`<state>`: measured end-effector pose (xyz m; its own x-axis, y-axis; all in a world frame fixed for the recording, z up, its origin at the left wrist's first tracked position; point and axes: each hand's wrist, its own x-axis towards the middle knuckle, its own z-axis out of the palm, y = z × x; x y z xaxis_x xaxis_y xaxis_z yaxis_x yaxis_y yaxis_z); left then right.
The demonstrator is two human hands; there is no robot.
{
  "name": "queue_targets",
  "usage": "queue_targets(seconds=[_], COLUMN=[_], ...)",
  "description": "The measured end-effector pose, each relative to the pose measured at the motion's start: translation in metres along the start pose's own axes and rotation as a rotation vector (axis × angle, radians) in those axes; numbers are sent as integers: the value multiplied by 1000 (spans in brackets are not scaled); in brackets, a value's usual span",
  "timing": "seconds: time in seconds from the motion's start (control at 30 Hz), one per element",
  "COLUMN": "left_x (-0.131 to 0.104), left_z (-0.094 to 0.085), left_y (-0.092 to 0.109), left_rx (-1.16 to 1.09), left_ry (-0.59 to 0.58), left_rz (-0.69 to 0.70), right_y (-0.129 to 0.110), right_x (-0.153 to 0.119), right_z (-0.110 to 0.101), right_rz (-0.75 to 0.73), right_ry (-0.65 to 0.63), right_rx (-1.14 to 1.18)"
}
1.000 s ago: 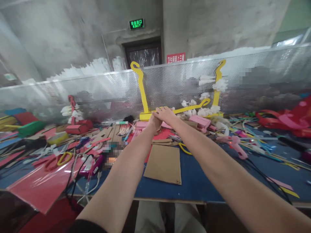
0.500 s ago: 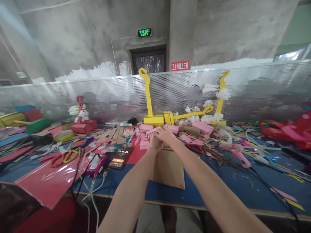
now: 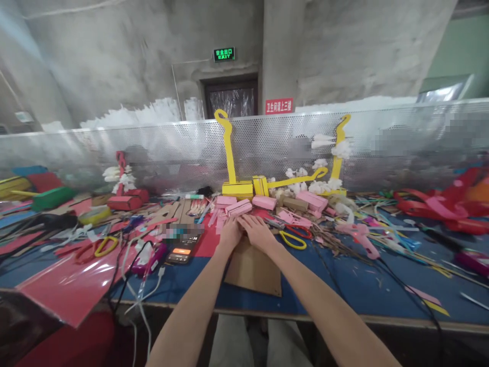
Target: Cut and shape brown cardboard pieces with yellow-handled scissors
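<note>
My left hand (image 3: 231, 234) and my right hand (image 3: 258, 232) lie side by side at the far end of a brown cardboard sheet (image 3: 254, 270). The fingers of both are stretched forward, and no held object shows in either. Just beyond the fingertips sits a pink paper-covered box (image 3: 239, 208); whether they touch it I cannot tell. Another pink box (image 3: 264, 202) stands to its right, and a third pink box (image 3: 226, 201) partly behind it. Yellow-handled scissors (image 3: 293, 241) rest on the blue table right of my right hand.
Yellow hook-shaped pieces on boxes (image 3: 237, 189) stand along a perforated metal screen (image 3: 171, 153). To the left are a phone (image 3: 185, 250), red sheets (image 3: 76, 285) and cables. A pink glue gun (image 3: 364, 239) lies to the right among paper and cardboard scraps.
My hands have come back from the pink box toward me and now lie lower, on the cardboard. The pink box and the yellow-handled scissors are now more exposed. The view has shifted slightly.
</note>
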<state>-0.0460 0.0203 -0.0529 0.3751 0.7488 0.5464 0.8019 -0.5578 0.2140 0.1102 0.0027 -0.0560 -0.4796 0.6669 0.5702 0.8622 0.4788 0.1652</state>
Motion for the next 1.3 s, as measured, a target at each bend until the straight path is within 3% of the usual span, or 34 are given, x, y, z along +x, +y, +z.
queue_targets(seconds=[0.13,0.27,0.57,0.93,1.13,1.23,1.3], left_x=[-19,-35,-41,-32,-31,-42,-62], left_z=[5,7,6,7,-7,-19,-23], left_y=[-31,-40,-39,-40,-35,-23,-12], left_rx=[-79,-124,-120,-133,-138,-127,-109], left_ry=[13,-9,-60,-102,-197,-212,-186], left_rz=[19,28,35,-11,-36,-46,-86], right_y=[7,10,16,18,17,18,19], right_x=[-18,-20,-23,-22,-23,-23,-22], right_z=[10,17,20,25,21,18,18], right_rz=[228,252,213,247,265,235,213], right_ry=[34,0,-56,-71,-83,-99,-105], right_rx=[28,99,186,160,144,127,113])
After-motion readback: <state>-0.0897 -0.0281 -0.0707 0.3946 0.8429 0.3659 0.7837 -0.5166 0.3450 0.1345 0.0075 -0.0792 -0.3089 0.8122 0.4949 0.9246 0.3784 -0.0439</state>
